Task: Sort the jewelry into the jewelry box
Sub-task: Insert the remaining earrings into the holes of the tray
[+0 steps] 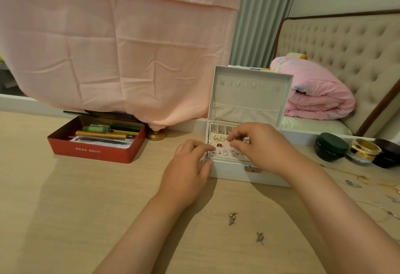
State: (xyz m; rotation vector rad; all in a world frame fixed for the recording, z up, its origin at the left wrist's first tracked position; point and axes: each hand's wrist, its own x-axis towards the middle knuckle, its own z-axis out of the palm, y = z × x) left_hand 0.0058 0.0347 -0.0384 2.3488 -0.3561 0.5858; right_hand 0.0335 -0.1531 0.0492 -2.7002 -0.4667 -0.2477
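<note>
Nearest, two loose earrings (233,218) lie apart on the bare bench (65,208) at lower centre, between the forearms. Beyond them the left hand (186,172) has its grip clasped on the front left corner of the open jewelry box (229,173), thumb against the front wall. The right hand (257,148) hovers over the tray with a pinched grip; whether it holds a piece I cannot tell. Open bench runs left to the red tin (97,143); chains (355,183) and jars (331,147) crowd the right edge.
</note>
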